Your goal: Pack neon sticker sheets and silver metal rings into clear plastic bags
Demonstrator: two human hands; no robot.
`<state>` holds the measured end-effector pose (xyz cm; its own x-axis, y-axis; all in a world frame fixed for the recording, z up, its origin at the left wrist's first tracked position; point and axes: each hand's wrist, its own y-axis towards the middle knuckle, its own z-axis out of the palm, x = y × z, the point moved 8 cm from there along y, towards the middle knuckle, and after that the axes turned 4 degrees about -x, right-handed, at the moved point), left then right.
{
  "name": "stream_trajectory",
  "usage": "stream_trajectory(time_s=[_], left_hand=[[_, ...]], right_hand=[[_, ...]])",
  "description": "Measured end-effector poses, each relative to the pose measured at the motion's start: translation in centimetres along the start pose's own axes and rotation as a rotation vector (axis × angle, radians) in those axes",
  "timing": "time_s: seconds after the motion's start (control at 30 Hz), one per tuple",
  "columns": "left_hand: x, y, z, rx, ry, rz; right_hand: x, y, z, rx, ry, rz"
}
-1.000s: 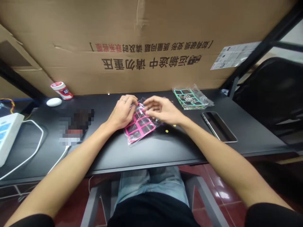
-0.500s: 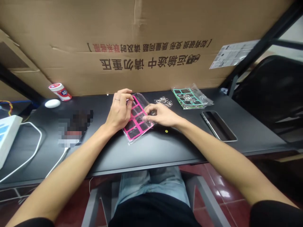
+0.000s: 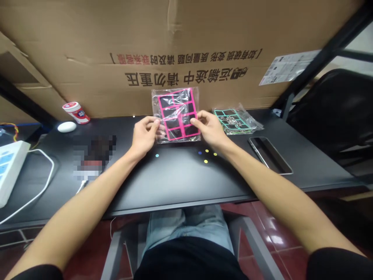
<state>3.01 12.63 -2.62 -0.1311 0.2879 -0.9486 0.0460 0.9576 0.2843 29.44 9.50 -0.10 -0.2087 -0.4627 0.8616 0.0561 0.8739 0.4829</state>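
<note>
A clear plastic bag with a pink grid frame [image 3: 182,123] inside is held upright above the black table. My left hand [image 3: 145,134] pinches the bag's left edge between thumb and fingers. On the right edge, my right hand [image 3: 210,129] grips it, thumb in front. Small yellow discs [image 3: 206,161], a dark blue disc [image 3: 199,153] and a light blue disc [image 3: 157,155] lie on the table below the bag. To the right of my right hand rests another clear bag with a teal grid frame [image 3: 225,113] and metal rings.
A phone [image 3: 271,154] lies at the right on the black table [image 3: 175,186]. At the left are a red and white bottle [image 3: 77,112], a white oval object [image 3: 67,127], a pixelated area and a white power strip [image 3: 13,167]. Cardboard [image 3: 116,31] stands behind.
Both hands have raised the pink-grid bag and turned it upright, away from the tabletop. More small coloured discs now show on the table. The metal rings behind are now hidden.
</note>
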Motion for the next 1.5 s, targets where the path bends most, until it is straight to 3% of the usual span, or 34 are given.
stream_trajectory(time_s=[0.07, 0.13, 0.27, 0.4, 0.5, 0.57, 0.73, 1.17, 1.23, 1.33, 1.4, 1.5], left_hand=[[0.2, 0.9, -2.0, -0.073, 0.095, -0.004], [-0.2, 1.6, -4.7, -0.192, 0.334, 0.051], [-2.3, 1.6, -7.0, -0.28, 0.832, 0.207], [-3.9, 0.4, -4.6, -0.176, 1.034, 0.343], [-3.4, -0.3, -2.1, 0.014, 1.101, 0.362], [-2.4, -0.5, -1.4, 0.082, 1.145, 0.319], [-1.0, -0.5, -1.7, 0.099, 1.218, 0.235], [-1.1, -0.7, -1.7, 0.108, 1.209, 0.171], [-1.2, -0.7, -1.6, 0.1, 1.204, 0.175], [-2.0, -0.9, -1.4, 0.061, 1.184, 0.222], [-2.6, -1.0, -1.2, 0.037, 1.154, 0.262], [-3.2, -1.1, -1.1, 0.016, 1.11, 0.275]], right_hand=[[-0.4, 0.6, -1.8, -0.119, -0.038, -0.014], [-1.2, 1.1, -3.4, -0.204, -0.061, 0.055], [-2.5, 0.8, -3.4, -0.161, -0.033, 0.228], [-3.1, -0.3, -1.4, -0.037, -0.03, 0.283], [-3.4, -0.9, -0.3, 0.064, -0.11, 0.296], [-3.1, -1.0, 0.0, 0.114, -0.263, 0.245], [-2.0, -0.7, 0.7, 0.208, -0.675, -0.025], [-1.1, -1.4, 2.6, 0.377, -0.754, -0.095], [-0.5, -0.4, 1.1, 0.309, -0.775, -0.103], [0.4, 1.6, -4.3, 0.001, -0.926, -0.083], [0.0, 2.4, -8.3, -0.156, -1.098, 0.008], [-2.1, 2.5, -13.1, -0.271, -1.279, 0.21]])
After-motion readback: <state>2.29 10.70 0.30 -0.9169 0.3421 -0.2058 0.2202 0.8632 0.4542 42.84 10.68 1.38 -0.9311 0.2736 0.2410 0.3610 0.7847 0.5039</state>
